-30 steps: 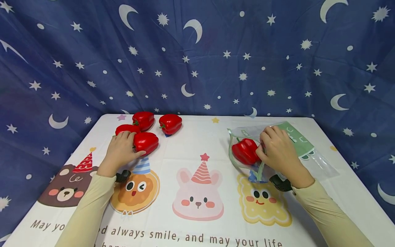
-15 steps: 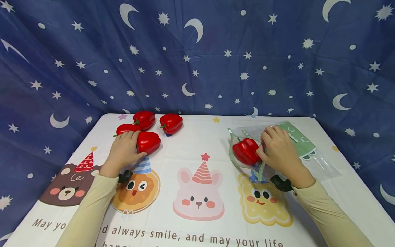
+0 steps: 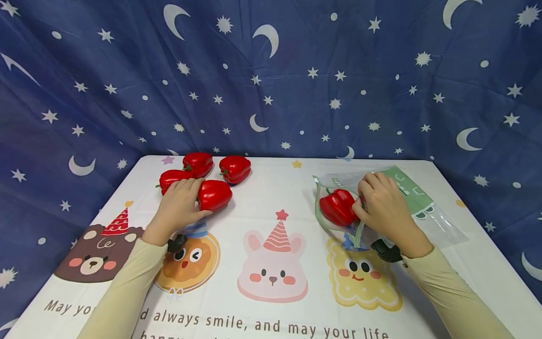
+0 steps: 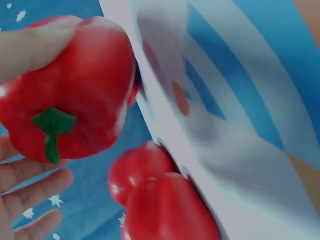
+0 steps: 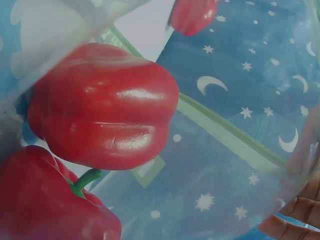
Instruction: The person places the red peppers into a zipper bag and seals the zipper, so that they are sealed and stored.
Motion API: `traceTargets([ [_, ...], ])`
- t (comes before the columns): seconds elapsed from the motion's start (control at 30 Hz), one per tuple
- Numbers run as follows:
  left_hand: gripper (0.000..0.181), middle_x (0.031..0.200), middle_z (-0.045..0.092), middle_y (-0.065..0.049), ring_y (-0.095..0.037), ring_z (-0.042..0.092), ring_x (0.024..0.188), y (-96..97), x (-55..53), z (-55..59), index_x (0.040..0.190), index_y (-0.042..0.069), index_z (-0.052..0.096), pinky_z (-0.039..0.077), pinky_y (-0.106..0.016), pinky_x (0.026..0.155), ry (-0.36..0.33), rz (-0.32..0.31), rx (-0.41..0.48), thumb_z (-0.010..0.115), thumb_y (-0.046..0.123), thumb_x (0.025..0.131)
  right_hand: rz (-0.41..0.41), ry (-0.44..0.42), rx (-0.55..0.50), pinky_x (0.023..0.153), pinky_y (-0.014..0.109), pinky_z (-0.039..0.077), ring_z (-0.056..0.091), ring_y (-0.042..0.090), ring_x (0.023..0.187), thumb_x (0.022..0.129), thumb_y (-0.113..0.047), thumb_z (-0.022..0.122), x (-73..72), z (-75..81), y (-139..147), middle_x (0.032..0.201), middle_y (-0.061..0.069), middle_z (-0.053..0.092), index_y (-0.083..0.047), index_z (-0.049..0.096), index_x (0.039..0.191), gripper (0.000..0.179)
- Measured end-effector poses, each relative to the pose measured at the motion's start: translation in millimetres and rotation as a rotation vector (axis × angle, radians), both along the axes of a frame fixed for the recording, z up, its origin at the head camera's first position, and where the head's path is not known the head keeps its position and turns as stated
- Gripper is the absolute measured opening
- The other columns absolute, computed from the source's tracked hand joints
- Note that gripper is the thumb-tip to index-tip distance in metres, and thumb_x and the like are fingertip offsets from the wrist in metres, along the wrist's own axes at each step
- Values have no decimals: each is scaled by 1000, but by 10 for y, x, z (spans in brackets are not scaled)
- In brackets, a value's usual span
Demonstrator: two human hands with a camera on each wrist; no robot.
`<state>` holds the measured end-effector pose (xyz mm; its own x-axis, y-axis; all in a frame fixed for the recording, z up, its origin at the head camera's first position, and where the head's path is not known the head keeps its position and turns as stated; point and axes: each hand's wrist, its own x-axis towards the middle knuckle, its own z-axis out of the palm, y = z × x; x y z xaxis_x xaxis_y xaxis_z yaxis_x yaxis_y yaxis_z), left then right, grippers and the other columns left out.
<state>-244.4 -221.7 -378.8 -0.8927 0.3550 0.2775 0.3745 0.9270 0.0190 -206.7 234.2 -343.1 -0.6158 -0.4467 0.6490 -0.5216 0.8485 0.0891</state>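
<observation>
My left hand grips a red bell pepper, thumb on one side and fingers behind it. The left wrist view shows this pepper's green stem facing the camera, held close over the cloth. At the right, my right hand pinches the rim of a clear zip bag with a green printed panel. A red bell pepper lies at the bag's open mouth. In the right wrist view, a pepper shows through the plastic beside another with a stem.
Three more red bell peppers stand at the back left: one by my left fingers, one behind it and one to its right. A cartoon-printed white cloth covers the table. A blue starry curtain hangs behind.
My left hand has moved right with the bell pepper, drawing it away from the other peppers. The right hand and the bag have stayed in place.
</observation>
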Motion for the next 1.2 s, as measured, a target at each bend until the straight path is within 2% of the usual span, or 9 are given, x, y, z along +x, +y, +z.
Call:
traceTargets([
  [0.33, 89, 116, 60, -16, -32, 55, 109, 311, 64, 53, 128, 1, 47, 44, -49, 98, 129, -182, 30, 82, 48, 61, 2, 0, 2, 63, 42, 40, 48, 33, 78, 67, -7, 53, 1, 7, 6, 73, 13, 50, -2, 49, 67, 7],
  [0.5, 86, 116, 61, -15, -31, 57, 108, 490, 90, 46, 128, 1, 48, 44, -47, 98, 170, -236, 29, 80, 49, 64, 5, 0, 0, 64, 42, 39, 48, 33, 78, 67, -7, 53, 4, 12, 3, 73, 13, 50, -2, 49, 67, 7],
  [0.7, 86, 118, 60, -14, -30, 56, 107, 732, 100, 32, 130, 2, 48, 46, -45, 95, 190, -241, 49, 78, 50, 65, 4, -2, -1, 65, 42, 39, 48, 33, 79, 67, -7, 54, 4, 19, 4, 73, 13, 50, -2, 48, 66, 8],
  [1.0, 83, 115, 62, -12, -28, 58, 104, 1130, 98, 7, 129, 3, 49, 49, -43, 92, 260, -246, 70, 77, 48, 66, 18, 9, -3, 65, 42, 39, 47, 32, 77, 67, -7, 52, -7, 25, -9, 71, 12, 49, -3, 47, 64, 7],
  [1.2, 83, 114, 61, -10, -25, 57, 105, 1401, 71, -20, 132, 4, 48, 48, -41, 92, 252, -253, 81, 77, 48, 67, 18, 15, 1, 64, 41, 38, 47, 32, 76, 68, -7, 51, -7, 31, -14, 71, 12, 49, -3, 47, 65, 6],
])
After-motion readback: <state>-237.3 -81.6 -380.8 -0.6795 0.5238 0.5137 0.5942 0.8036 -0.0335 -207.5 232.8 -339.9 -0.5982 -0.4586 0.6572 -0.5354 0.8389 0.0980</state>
